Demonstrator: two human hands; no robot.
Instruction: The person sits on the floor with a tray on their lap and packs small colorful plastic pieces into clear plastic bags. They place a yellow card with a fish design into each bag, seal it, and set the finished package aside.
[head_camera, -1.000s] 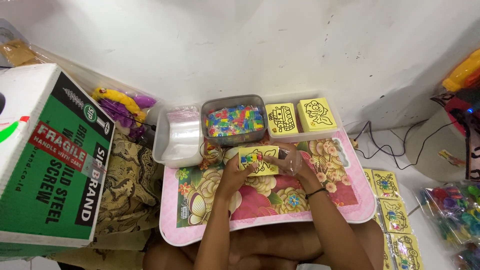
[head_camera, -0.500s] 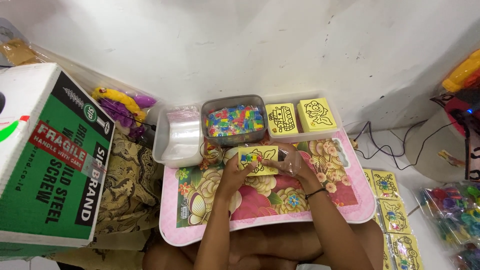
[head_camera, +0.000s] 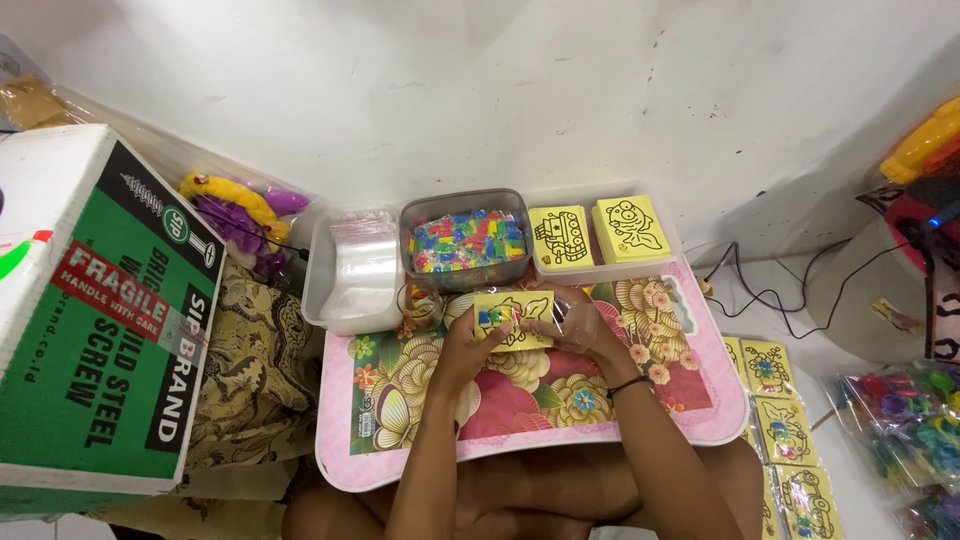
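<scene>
Head view: grey tub (head_camera: 415, 215) of coloured pieces (head_camera: 466, 240)

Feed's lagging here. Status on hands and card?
Left hand and right hand both gripping yellow card over pink tray. Nothing blocking.

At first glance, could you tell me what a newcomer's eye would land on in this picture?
Probably the big green and white cardboard box filling the left side. Next, at the centre, the left hand and right hand together hold a small yellow card over a pink flowered tray. Just behind them by the white wall sits a grey tub of bright coloured pieces, with two stacks of yellow picture cards to its right.
</scene>
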